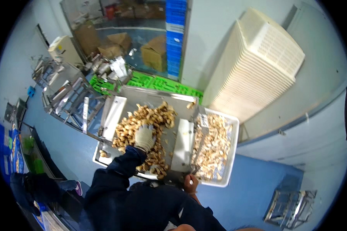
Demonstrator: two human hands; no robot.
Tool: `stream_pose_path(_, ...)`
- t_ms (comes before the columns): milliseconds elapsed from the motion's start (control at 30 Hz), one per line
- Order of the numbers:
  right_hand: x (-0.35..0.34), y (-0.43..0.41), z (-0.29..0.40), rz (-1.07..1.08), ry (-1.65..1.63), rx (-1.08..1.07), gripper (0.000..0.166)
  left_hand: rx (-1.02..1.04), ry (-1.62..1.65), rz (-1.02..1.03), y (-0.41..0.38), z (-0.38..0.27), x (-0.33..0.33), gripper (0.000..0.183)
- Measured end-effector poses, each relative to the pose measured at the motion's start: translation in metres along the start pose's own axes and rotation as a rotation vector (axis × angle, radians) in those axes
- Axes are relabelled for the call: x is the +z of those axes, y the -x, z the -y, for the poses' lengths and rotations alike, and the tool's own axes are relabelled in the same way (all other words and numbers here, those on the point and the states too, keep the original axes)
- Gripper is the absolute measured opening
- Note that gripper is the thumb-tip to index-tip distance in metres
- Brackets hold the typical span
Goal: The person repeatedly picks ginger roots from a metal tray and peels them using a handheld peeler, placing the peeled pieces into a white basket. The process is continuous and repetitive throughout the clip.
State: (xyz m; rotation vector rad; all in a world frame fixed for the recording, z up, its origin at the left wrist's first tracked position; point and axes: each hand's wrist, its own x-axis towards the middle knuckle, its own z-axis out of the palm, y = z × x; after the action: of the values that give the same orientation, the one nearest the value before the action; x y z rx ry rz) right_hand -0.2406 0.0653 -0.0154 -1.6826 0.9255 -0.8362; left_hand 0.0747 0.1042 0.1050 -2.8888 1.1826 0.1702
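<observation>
My left hand (144, 138), in a pale knitted glove, lies palm down on a heap of tan, knobbly mushrooms (159, 115). Its fingers point away from me, and whatever is under the palm is hidden. The heap sits in a shallow metal tray (159, 93) with a raised rim. At the tray's near right corner, my bare right hand (190, 184) is closed around the handle of a long metal blade (201, 147). A white board (183, 144) lies left of the blade. To its right, a white plastic crate (234, 150) holds pale cut pieces (212, 144).
Nested cream plastic crates (254, 75) form a tall leaning stack behind the cut pieces. Metal frames with parts (72, 95) stand to the left. Green plastic pallets (162, 83) lie behind the tray. Another person (43, 187) is at lower left; a metal stand (292, 208) is at lower right.
</observation>
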Motion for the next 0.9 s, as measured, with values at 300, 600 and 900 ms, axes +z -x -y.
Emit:
stream_pose_path(300, -0.013, -0.008, 0.025, 0.084, 0.004, 0.067, 0.021, 0.077, 0.441, -0.239, 0.019, 0.0, 0.003, 0.059)
stream_pose_path(600, -0.015, -0.035, 0.06, 0.091, -0.162, 0.124, 0.026, 0.096, 0.238, -0.086, 0.013, -0.029, 0.007, 0.044)
stream_pose_path(900, -0.006, -0.025, 0.053, -0.041, -0.078, 0.12, 0.025, 0.538, 0.333, -0.148, -0.053, -0.107, 0.131, 0.028)
